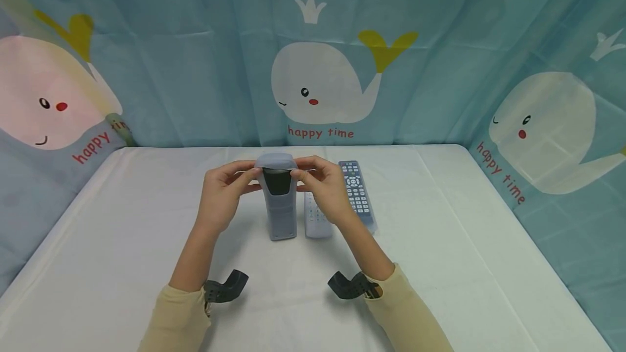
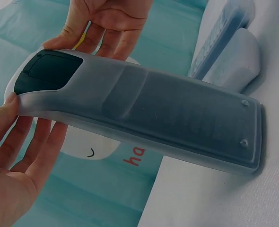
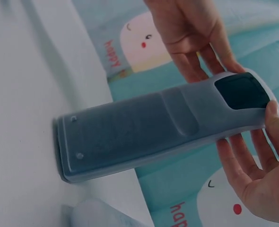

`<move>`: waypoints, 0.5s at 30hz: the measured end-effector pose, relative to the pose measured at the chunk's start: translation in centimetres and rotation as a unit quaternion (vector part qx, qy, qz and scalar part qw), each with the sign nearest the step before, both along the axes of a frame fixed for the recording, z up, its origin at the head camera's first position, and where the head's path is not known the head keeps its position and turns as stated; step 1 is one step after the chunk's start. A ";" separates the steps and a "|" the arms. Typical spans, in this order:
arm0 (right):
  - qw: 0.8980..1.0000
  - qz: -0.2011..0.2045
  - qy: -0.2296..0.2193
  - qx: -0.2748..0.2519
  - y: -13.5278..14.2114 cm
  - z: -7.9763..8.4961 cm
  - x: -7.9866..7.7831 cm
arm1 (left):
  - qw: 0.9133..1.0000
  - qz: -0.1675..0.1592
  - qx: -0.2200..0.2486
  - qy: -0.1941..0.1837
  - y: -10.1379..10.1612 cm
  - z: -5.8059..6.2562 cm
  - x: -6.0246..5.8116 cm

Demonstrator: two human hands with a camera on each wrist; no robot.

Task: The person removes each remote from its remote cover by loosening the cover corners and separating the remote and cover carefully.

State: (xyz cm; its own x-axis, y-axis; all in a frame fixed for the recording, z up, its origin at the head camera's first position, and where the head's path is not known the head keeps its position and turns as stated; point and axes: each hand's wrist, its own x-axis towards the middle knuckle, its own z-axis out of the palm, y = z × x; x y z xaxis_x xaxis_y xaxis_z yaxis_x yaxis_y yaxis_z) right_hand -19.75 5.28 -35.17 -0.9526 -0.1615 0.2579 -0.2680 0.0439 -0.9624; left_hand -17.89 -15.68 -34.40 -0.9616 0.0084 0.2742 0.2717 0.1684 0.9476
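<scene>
head: above, forward-down | 2 wrist views: close, forward | shared: remote

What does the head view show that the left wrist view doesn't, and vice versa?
Only the head view: the beige sleeves and the black wrist-worn pieces.

Only the left wrist view: the palm sides of the left hand and right hand, and a discernible shallow dip in the back of the held device.

Both views: both hands pinching that device near its dark panel, the paler remote, the blue-grey remote, the white tablecloth and the patterned curtain.
</scene>
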 end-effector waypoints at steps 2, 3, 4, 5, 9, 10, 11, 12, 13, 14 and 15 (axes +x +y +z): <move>1.000 0.000 -0.004 -0.007 0.0 0.0 0.0 | 1.000 -0.002 0.004 -0.003 0.0 0.0 0.0; 1.000 0.001 -0.007 -0.012 0.0 0.1 0.0 | 1.000 -0.003 0.006 -0.005 0.0 0.0 0.0; 1.000 0.001 -0.009 -0.017 -0.1 0.1 0.0 | 1.000 -0.006 0.010 -0.006 0.0 0.0 0.0; 1.000 0.001 -0.011 -0.022 -0.1 0.1 -0.1 | 1.000 -0.009 0.015 -0.009 0.0 0.0 -0.1; 0.999 0.000 -0.023 -0.040 -0.1 0.0 -0.1 | 0.999 -0.016 0.041 -0.030 -0.1 -0.1 -0.1; 0.999 -0.001 -0.026 -0.043 -0.2 0.0 -0.1 | 0.998 -0.016 0.049 -0.037 -0.1 -0.1 -0.1; 0.999 -0.002 -0.028 -0.046 -0.2 0.0 -0.2 | 0.997 -0.017 0.057 -0.045 -0.1 -0.1 -0.1; 0.998 -0.002 -0.030 -0.048 -0.2 0.0 -0.1 | 0.996 -0.018 0.066 -0.052 -0.1 -0.1 -0.2; 0.998 -0.003 -0.031 -0.049 -0.2 0.0 -0.1 | 0.995 -0.019 0.073 -0.058 -0.1 -0.1 -0.2; 0.998 -0.004 -0.032 -0.050 -0.2 0.1 -0.1 | 0.995 -0.021 0.079 -0.063 -0.1 -0.1 -0.2; 0.998 -0.004 -0.033 -0.051 -0.3 0.1 -0.1 | 0.994 -0.022 0.085 -0.068 -0.2 -0.2 -0.3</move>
State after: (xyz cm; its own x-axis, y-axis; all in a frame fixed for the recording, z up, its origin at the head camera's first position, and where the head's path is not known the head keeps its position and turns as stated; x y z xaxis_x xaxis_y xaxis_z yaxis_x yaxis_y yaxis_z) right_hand -19.84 5.02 -35.06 -0.9694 -0.1295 0.2084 -0.2031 -0.0534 -0.9777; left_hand -18.16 -15.83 -34.56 -0.9896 0.0160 0.1429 0.1428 -0.0074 0.9897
